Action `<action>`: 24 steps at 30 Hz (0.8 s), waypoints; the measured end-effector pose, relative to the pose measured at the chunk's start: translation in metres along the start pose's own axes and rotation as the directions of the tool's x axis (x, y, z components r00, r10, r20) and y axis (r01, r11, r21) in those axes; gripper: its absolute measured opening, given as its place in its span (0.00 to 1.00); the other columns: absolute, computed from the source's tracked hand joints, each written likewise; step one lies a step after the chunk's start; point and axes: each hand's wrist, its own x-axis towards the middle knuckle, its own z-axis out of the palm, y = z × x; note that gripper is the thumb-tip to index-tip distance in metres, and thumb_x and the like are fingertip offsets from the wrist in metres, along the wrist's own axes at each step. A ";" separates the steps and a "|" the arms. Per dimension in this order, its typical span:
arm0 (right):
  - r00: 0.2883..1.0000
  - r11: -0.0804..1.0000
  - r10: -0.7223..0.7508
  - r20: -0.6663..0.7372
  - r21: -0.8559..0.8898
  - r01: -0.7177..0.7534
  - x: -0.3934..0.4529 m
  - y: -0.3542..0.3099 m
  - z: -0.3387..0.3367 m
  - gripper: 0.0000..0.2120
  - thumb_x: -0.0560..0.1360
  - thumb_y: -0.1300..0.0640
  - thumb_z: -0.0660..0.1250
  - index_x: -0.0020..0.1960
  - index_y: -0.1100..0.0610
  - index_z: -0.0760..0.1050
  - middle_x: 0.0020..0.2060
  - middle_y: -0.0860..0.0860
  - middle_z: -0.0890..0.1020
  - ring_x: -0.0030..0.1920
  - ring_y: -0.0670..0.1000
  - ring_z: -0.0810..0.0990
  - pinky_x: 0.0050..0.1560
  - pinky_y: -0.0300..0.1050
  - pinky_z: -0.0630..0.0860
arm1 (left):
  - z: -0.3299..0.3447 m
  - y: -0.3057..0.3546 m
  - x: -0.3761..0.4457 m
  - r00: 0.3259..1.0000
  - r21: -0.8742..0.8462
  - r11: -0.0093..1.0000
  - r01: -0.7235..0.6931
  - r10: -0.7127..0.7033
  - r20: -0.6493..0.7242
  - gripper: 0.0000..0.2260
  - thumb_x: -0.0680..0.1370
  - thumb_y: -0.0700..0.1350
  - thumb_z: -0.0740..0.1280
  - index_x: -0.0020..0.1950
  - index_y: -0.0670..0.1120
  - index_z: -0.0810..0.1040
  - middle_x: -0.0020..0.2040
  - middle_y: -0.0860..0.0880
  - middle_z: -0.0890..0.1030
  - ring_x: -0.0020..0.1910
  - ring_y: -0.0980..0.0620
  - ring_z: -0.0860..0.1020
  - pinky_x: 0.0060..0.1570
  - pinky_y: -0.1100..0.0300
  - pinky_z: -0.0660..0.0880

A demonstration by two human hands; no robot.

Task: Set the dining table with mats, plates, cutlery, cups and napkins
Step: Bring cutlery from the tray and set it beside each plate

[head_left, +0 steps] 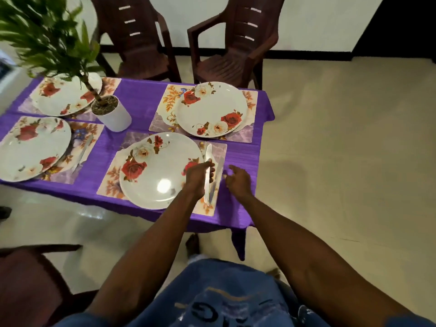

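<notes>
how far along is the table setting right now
Done: four mats, each with a floral plate on it, such as the near plate; a knife lies by the left plate. In hand: the left hand holds a knife over the near mat; a second knife lies beside it; the right hand hovers open. Left: the far places' cutlery, cups, napkins; none visible.

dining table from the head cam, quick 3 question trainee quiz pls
1. How many plates are on the table?
2. True or false: the left hand grips a knife beside the nearest plate.
3. The potted plant stands: A) on a chair B) on the purple cloth C) on a plate

Key: 1) four; 2) true; 3) B
</notes>
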 end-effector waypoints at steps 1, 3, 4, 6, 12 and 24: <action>0.999 0.998 0.043 0.002 0.039 -0.043 0.001 0.007 -0.013 0.17 0.74 0.63 0.68 0.63 0.62 0.78 0.52 0.60 0.84 0.49 0.60 0.83 0.53 0.53 0.79 | 0.010 -0.007 -0.005 1.000 -0.030 1.000 0.006 -0.005 0.021 0.08 0.80 0.44 0.65 0.46 0.40 0.79 0.35 0.46 0.78 0.28 0.54 0.75 0.28 0.63 0.71; 0.991 0.980 0.131 0.004 0.150 -0.130 0.002 0.012 -0.046 0.14 0.74 0.66 0.65 0.58 0.63 0.80 0.43 0.58 0.84 0.36 0.56 0.82 0.42 0.47 0.81 | 0.034 -0.019 -0.015 0.996 -0.080 0.996 0.028 -0.021 0.081 0.10 0.82 0.41 0.60 0.47 0.40 0.78 0.36 0.45 0.78 0.29 0.54 0.77 0.31 0.63 0.74; 0.985 0.966 0.171 -0.004 0.200 -0.167 0.002 0.012 -0.067 0.12 0.74 0.67 0.64 0.55 0.63 0.81 0.40 0.57 0.83 0.32 0.54 0.81 0.37 0.44 0.79 | 0.049 -0.027 -0.020 0.994 -0.104 0.994 0.046 -0.035 0.106 0.10 0.82 0.39 0.58 0.47 0.39 0.78 0.38 0.44 0.78 0.31 0.53 0.79 0.32 0.62 0.76; 0.977 0.949 0.210 -0.041 0.247 -0.194 0.007 0.017 -0.107 0.08 0.75 0.67 0.63 0.49 0.61 0.81 0.38 0.56 0.82 0.30 0.52 0.80 0.36 0.43 0.79 | 0.083 -0.041 -0.026 0.985 -0.105 0.990 0.091 -0.073 0.157 0.11 0.82 0.36 0.56 0.48 0.37 0.77 0.40 0.43 0.79 0.35 0.50 0.79 0.36 0.61 0.80; 0.951 0.924 0.290 -0.104 0.288 -0.250 0.022 0.044 -0.198 0.06 0.76 0.62 0.65 0.43 0.61 0.79 0.34 0.55 0.80 0.29 0.52 0.79 0.38 0.46 0.80 | 0.178 -0.071 -0.031 0.952 -0.075 0.987 0.144 -0.118 0.283 0.11 0.81 0.29 0.53 0.48 0.34 0.75 0.42 0.38 0.81 0.34 0.47 0.83 0.38 0.57 0.82; 0.943 0.871 0.331 0.033 0.374 -0.319 0.136 0.076 -0.311 0.05 0.73 0.60 0.68 0.44 0.61 0.82 0.35 0.53 0.80 0.33 0.51 0.76 0.31 0.41 0.69 | 0.338 -0.065 0.066 0.953 0.094 0.984 0.152 -0.171 0.249 0.08 0.73 0.33 0.73 0.50 0.34 0.80 0.43 0.38 0.83 0.35 0.45 0.83 0.38 0.54 0.81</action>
